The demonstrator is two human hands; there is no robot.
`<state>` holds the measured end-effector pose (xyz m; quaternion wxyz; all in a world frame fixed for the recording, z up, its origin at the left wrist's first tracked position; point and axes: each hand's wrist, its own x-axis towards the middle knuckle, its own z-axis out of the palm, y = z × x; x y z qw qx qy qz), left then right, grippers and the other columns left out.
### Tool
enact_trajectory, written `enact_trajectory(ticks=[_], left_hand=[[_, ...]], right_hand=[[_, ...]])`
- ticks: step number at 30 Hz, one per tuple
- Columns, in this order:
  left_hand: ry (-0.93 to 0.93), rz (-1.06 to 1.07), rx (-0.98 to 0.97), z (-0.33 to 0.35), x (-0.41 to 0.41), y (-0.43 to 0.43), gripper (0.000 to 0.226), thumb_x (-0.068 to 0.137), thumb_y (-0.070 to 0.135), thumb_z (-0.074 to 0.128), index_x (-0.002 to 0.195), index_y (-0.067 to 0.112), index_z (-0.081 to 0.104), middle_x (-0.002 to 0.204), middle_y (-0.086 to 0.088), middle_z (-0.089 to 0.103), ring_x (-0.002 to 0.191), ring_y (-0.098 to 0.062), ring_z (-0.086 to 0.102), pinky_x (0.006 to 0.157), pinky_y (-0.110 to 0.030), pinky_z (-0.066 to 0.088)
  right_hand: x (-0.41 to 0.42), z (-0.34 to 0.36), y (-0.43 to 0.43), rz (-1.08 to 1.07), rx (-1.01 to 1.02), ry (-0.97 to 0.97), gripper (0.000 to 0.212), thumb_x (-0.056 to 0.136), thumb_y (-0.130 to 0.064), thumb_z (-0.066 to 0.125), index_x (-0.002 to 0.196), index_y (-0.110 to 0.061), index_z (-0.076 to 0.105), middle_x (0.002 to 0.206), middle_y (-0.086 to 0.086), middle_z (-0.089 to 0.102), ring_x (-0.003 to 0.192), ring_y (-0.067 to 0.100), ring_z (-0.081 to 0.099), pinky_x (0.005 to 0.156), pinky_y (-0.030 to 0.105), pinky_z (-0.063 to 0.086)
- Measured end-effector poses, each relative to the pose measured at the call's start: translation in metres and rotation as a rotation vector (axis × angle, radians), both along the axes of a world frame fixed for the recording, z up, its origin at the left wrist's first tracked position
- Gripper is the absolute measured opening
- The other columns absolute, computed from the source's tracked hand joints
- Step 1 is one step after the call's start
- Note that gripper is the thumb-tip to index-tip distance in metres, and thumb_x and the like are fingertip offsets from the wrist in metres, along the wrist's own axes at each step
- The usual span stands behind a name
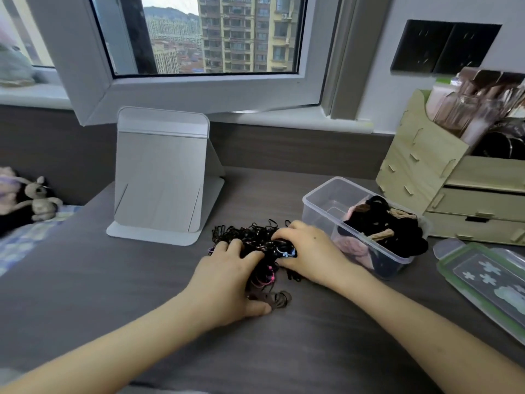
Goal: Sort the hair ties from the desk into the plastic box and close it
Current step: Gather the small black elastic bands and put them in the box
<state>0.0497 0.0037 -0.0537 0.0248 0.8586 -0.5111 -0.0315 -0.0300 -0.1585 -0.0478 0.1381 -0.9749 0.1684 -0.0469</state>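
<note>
Both your hands are on the pile of ties (250, 237), which lies on the desk (127, 280) just left of the box (321, 200). Your left hand (230, 277) covers the near left side of the pile, its fingers curled into the black loops and its thumb down on the desk beside a few brown ties. Your right hand (306, 251) comes in from the right, its fingers curled round a bunch of ties, its back just beside the box wall. Loose ties spread beyond your fingertips, toward the mirror (162, 180). The box stands open, with black and pink scrunchies (377, 223) in its nearer compartment. Its lid (483, 282) lies flat on the desk to the right, in front of the organizer (426, 166)
</note>
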Motion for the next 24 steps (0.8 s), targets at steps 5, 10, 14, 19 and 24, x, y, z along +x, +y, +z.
enact_trajectory(ticks=[5, 10, 14, 19, 24], left_hand=[[0.042, 0.007, -0.124, -0.004, 0.007, -0.003, 0.049, 0.076, 0.045, 0.061, 0.121, 0.032, 0.050, 0.116, 0.001, 0.048, 0.109, -0.021, 0.047, 0.084, -0.035, 0.050], [0.084, -0.011, -0.172, -0.004, 0.013, -0.003, 0.039, 0.077, 0.025, 0.059, 0.115, 0.031, 0.057, 0.111, 0.002, 0.052, 0.103, -0.021, 0.053, 0.079, -0.032, 0.048], [0.109, -0.008, -0.190, 0.000, 0.022, -0.004, 0.037, 0.075, 0.015, 0.058, 0.110, 0.029, 0.061, 0.109, 0.002, 0.057, 0.102, -0.020, 0.056, 0.079, -0.031, 0.048], [0.104, 0.011, -0.242, 0.005, 0.032, -0.007, 0.033, 0.074, 0.011, 0.059, 0.103, 0.024, 0.066, 0.101, 0.001, 0.067, 0.099, -0.020, 0.059, 0.079, -0.026, 0.045], [0.110, 0.033, -0.266, 0.013, 0.036, -0.011, 0.033, 0.072, 0.011, 0.059, 0.102, 0.025, 0.067, 0.097, 0.002, 0.070, 0.095, -0.019, 0.062, 0.075, -0.027, 0.049]], right_hand=[[-0.002, 0.012, -0.007, -0.030, 0.106, -0.114, 0.019, 0.078, -0.019, 0.070, 0.097, -0.020, 0.070, 0.098, -0.001, 0.069, 0.095, 0.017, 0.061, 0.073, 0.022, 0.037], [-0.001, 0.036, -0.014, -0.044, 0.279, -0.143, 0.006, 0.077, -0.013, 0.070, 0.080, -0.017, 0.068, 0.072, -0.001, 0.068, 0.046, 0.007, 0.062, 0.050, 0.019, 0.049], [-0.001, 0.070, -0.031, -0.029, 0.381, -0.182, 0.006, 0.074, -0.012, 0.074, 0.078, -0.015, 0.071, 0.070, 0.002, 0.072, 0.047, 0.007, 0.064, 0.052, 0.020, 0.052], [0.004, 0.103, -0.080, -0.111, 0.507, -0.152, 0.005, 0.075, 0.003, 0.069, 0.080, 0.002, 0.070, 0.068, 0.011, 0.070, 0.050, 0.013, 0.060, 0.048, 0.017, 0.051], [0.020, 0.098, -0.121, -0.258, 0.468, 0.165, 0.015, 0.078, 0.009, 0.063, 0.067, -0.001, 0.066, 0.066, 0.013, 0.064, 0.042, 0.011, 0.060, 0.045, 0.018, 0.053]])
